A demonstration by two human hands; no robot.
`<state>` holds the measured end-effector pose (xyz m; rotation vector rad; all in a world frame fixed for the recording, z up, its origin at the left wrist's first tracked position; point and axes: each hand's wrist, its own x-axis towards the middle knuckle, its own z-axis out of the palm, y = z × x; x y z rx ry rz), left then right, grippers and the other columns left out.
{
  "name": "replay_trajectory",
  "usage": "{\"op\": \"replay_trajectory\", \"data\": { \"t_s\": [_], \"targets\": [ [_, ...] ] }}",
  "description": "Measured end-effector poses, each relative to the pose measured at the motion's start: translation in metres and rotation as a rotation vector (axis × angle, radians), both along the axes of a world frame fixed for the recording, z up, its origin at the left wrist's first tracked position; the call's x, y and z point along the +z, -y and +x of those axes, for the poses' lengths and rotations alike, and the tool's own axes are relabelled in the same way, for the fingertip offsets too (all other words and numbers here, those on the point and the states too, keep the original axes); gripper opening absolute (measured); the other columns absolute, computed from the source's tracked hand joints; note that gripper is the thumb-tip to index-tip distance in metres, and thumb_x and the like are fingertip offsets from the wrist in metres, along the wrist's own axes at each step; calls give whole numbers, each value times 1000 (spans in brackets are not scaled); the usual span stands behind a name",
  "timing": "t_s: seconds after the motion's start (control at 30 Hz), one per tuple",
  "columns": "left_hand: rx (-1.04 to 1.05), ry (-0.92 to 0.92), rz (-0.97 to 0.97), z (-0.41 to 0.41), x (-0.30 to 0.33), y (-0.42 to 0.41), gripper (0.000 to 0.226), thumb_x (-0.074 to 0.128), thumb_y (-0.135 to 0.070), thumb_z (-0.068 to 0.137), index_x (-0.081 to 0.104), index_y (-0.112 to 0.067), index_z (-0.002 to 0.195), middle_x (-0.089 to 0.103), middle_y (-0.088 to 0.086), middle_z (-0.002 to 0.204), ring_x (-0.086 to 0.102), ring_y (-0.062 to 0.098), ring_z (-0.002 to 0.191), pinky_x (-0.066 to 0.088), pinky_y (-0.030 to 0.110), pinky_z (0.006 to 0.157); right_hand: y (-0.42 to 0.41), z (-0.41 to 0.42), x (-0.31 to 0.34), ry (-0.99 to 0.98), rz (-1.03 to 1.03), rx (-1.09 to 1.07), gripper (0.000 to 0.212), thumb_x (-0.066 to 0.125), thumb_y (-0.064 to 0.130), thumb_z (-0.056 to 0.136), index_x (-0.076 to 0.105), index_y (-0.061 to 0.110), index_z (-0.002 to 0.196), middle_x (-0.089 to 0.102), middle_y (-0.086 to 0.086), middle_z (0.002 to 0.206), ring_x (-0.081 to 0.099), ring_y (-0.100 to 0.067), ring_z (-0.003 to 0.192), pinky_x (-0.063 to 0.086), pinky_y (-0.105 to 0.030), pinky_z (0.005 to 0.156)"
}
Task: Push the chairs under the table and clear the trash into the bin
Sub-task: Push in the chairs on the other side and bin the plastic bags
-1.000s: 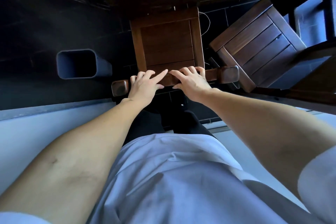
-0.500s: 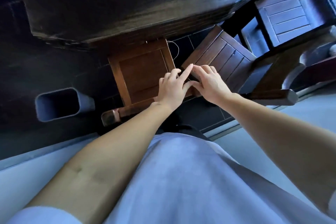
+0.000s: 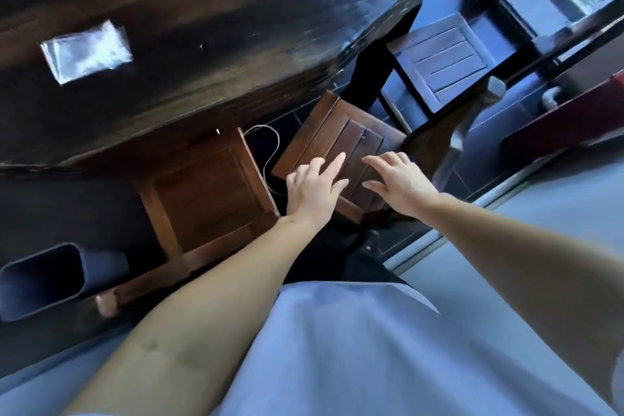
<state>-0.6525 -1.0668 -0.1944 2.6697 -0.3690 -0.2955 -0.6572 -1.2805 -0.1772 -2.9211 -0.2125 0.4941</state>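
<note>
Dark tiled floor (image 3: 398, 248) with pale grout lines, thin white cord (image 3: 270, 152) lying on it, pale grey ledge (image 3: 557, 199) along the floor's near edge, cool bluish daylight from the upper right

Both hands, left (image 3: 312, 191) and right (image 3: 401, 184), now off first chair (image 3: 202, 192), over second chair (image 3: 337, 142).

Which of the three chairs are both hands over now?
The middle chair, the slatted, skewed one. The left hand and right hand are over its seat. The left chair is partly under the table; the far chair is bluish.
</note>
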Motion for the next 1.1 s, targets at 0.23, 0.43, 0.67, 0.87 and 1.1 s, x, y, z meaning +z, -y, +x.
{"op": "replay_trajectory", "data": {
  "t_s": [0.23,0.43,0.67,0.87,1.1],
  "targets": [
    [153,-100,9,14,-2,88,55,48,-51,101,35,-40,153,51,7,143,51,31,123,39,47,100,99,60,0,-90,-94,140,57,50,54,98,37,31,149,50,-8,139,45,-32,127,49,-47,97],
    [167,-138,2,47,-4,105,54,45,-50,102,32,-39,154,49,7,144,50,31,123,40,47,100,115,92,4,-106,-110,154,53,55,45,99,39,31,148,47,-5,141,39,-30,132,44,-45,99],
    [185,-194,-31,64,-5,135,54,43,-50,103,31,-38,155,47,8,147,49,29,126,39,45,100,132,101,10,-177,-167,226,56,60,42,98,39,30,149,47,-5,143,40,-29,132,45,-45,102],
    [389,-259,-47,45,-19,159,54,46,-49,103,32,-39,154,49,6,146,50,30,125,39,45,101,140,137,-9,-197,-104,376,51,55,47,99,43,29,145,49,-6,142,42,-30,131,46,-43,102],
    [781,-280,-50,47,-37,225,53,48,-47,102,36,-38,153,51,6,141,51,30,125,43,46,99,173,175,-47,-309,-58,677,54,53,51,99,40,31,147,49,-3,139,40,-29,130,45,-45,104]
  ]
}}
